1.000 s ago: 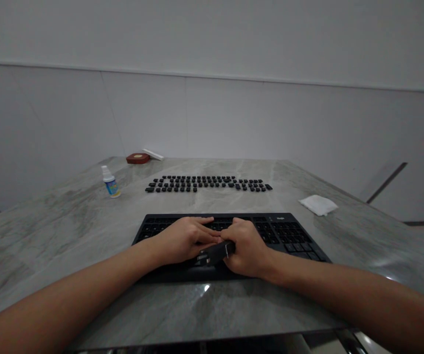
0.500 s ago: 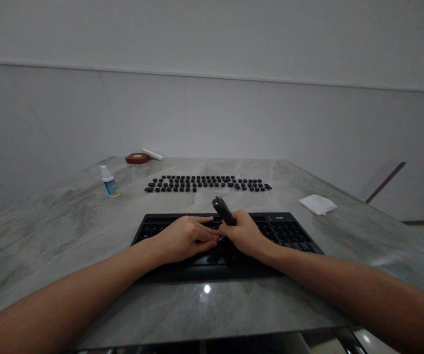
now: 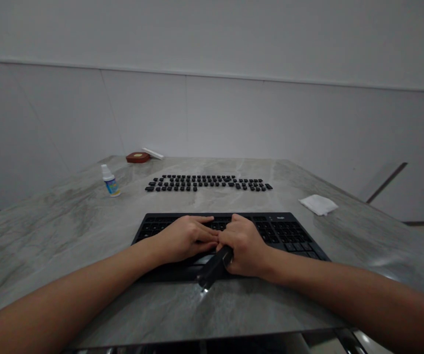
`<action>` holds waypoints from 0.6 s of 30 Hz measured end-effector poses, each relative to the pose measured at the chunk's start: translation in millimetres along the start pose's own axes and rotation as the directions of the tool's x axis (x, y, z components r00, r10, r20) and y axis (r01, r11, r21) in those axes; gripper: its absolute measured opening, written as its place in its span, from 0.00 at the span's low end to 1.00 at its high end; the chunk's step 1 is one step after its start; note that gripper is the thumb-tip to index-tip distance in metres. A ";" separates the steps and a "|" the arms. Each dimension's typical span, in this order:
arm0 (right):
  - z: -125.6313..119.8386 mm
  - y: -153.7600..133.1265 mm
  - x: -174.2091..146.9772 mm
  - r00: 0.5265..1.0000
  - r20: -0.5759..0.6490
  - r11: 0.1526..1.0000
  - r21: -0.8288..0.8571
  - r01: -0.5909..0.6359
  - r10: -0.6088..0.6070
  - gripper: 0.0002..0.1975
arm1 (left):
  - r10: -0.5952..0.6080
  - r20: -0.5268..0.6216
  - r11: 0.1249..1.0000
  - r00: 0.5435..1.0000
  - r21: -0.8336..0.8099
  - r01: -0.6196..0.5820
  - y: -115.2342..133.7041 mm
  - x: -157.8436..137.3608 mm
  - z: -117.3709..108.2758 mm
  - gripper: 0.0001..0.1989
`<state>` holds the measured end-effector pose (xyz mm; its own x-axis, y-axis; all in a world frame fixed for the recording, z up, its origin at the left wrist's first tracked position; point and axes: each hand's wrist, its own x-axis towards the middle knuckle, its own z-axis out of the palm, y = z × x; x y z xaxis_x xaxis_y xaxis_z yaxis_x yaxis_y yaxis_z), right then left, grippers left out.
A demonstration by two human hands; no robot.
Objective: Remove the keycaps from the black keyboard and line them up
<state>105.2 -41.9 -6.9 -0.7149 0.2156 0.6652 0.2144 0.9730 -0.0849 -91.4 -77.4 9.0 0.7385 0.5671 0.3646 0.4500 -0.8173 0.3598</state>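
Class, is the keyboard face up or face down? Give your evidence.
Face up: the keyboard shows its keys to the camera, beside the right hand.

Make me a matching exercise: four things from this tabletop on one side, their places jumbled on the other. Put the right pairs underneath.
Things
1. Black-handled tool
2. Spray bottle
3. Loose black keycaps
4. White cloth

Places
A. Laid in rows beyond the keyboard
B. On the table, off the keyboard's far right corner
C. Held in the right hand's grip
D. Standing left of the keycap rows

Pairs: 1-C, 2-D, 3-A, 4-B
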 end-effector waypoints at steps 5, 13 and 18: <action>-2.0 -1.7 1.0 0.994 -0.006 0.990 -0.088 0.109 -0.110 0.08 | -0.014 0.018 0.999 1.000 0.034 0.014 0.4 0.3 -0.3 0.11; -3.8 -1.9 3.9 0.998 0.054 1.000 -0.009 0.013 -0.013 0.09 | -0.002 0.007 1.000 1.000 0.026 0.002 -1.4 -0.5 0.6 0.11; -5.3 3.5 14.1 0.740 0.287 0.681 0.290 -0.672 0.608 0.12 | -0.012 -0.043 0.999 0.999 0.049 0.014 2.7 1.5 -0.9 0.09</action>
<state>99.4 -35.9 6.1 -0.5898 0.7748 0.2277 0.4336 0.5417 -0.7201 -89.5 -78.6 11.4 0.7106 0.5810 0.3969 0.4846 -0.8131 0.3226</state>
